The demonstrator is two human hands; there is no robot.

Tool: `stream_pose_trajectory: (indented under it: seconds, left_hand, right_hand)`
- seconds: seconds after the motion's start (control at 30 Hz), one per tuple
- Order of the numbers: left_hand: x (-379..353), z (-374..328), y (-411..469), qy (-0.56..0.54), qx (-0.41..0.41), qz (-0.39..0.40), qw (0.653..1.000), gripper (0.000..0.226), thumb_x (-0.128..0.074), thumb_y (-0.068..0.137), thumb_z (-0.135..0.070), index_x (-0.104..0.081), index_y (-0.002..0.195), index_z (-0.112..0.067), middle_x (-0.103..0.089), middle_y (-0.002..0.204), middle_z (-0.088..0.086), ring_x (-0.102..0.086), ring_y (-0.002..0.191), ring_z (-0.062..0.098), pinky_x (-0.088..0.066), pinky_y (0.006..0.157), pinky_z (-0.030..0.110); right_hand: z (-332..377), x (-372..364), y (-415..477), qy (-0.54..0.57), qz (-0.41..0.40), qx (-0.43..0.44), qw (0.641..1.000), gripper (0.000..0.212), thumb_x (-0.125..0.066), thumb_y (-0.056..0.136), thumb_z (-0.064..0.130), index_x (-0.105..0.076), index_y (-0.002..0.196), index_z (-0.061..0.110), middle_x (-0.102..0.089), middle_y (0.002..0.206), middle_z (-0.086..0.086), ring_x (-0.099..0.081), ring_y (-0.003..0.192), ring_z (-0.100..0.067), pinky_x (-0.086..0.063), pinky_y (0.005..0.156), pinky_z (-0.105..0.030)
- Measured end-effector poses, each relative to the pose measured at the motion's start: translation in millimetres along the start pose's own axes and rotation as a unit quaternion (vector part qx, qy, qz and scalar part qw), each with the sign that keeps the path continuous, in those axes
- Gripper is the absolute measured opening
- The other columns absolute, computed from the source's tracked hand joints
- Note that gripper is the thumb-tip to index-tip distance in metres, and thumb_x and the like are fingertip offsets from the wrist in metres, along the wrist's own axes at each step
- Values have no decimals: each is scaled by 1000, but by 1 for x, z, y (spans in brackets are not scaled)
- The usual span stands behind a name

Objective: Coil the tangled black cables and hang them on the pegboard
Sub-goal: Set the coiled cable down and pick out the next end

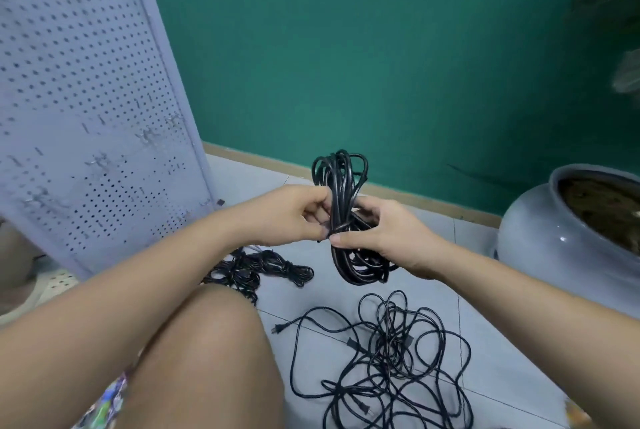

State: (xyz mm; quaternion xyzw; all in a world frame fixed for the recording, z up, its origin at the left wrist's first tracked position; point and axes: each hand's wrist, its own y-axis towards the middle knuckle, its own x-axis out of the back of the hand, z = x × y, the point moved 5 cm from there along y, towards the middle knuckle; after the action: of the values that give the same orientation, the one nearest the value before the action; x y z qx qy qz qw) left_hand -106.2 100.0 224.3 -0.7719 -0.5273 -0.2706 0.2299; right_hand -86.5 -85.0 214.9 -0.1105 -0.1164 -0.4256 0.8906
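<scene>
Knee [207, 342], then upright cable coil [341, 179], mid-length in grip of left hand [294, 217] and right hand [384, 238].

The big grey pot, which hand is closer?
Right. The right hand holds the cable coil on the grey pot side; the left hand pinches it on the far side.

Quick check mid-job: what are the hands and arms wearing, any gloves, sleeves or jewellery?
Nothing worn shows: left hand and right hand have no gloves, rings or watch; left forearm and right forearm are bare, no sleeve in view.
</scene>
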Motion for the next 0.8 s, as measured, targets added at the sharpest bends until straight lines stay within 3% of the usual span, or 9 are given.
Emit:
stream_pose_trajectory:
  seconds: [0.1,0.2,0.27,0.37,0.47,0.57,0.63,0.73,0.8]
  left_hand:
    - [10,38,-9,12,40,-40,998,18,-78,89,-5,-68,97,-18,-75,88,6,-66,76,12,-57,80,35]
    - [15,74,-12,127,98,-103,982,18,-75,86,-16,-61,82,-26,-69,76,-6,-66,78,21,-54,73,33]
    - [13,96,-12,180,144,-137,963,14,-71,85,-21,-59,82,-27,-69,80,-7,-66,83,24,-56,74,36]
    - [-3,143,-7,232,200,-121,944,15,-73,85,-27,-59,89,-28,-71,88,4,-67,85,30,-55,71,37]
    - [-24,200,3,274,248,-83,926,17,-73,86,-26,-67,94,-13,-65,83,7,-65,78,29,-50,63,35]
    - [-52,255,12,250,289,-32,924,10,-68,85,-17,-70,93,-11,-61,77,4,-64,74,26,-52,63,33]
    - [-70,289,17,220,311,-17,924,5,-67,83,-17,-68,85,-13,-60,73,3,-66,72,25,-52,60,32]
    - [-98,335,22,145,339,-13,929,17,-67,80,-16,-57,66,-14,-59,65,4,-61,60,23,-40,48,28]
    - [-115,358,25,102,336,-13,936,29,-68,80,-20,-50,57,-15,-53,56,0,-50,50,18,-35,47,27]
  right_hand:
    - [-10,-26,34,-31,23,-3,999,48,-89,88,11,-74,131,24,-83,111,5,-75,99,-6,-57,93,-22]
    - [-29,-56,70,-102,11,5,995,47,-91,86,25,-75,129,33,-82,108,13,-75,101,-5,-58,97,-31]
    - [-47,-76,95,-158,-3,13,987,45,-90,85,30,-76,127,36,-81,106,15,-75,100,-8,-57,96,-34]
    - [-80,-110,129,-211,-5,16,977,39,-88,86,27,-76,123,29,-79,101,10,-69,91,-12,-51,81,-26]
    - [-132,-142,158,-235,16,-11,972,35,-83,90,25,-73,123,21,-78,102,3,-67,90,-17,-48,74,-26]
    - [-187,-169,180,-254,65,-32,964,31,-80,89,23,-71,119,21,-77,102,5,-70,95,-19,-49,76,-28]
    - [-216,-184,191,-260,112,-36,958,40,-86,83,26,-68,119,23,-73,102,10,-67,94,-14,-48,77,-27]
    - [-261,-201,208,-292,146,-57,943,70,-93,70,48,-61,130,30,-73,113,9,-66,101,-14,-57,83,-38]
    - [-288,-207,218,-341,127,-64,929,75,-87,71,61,-59,134,33,-72,119,7,-67,105,-18,-58,87,-41]
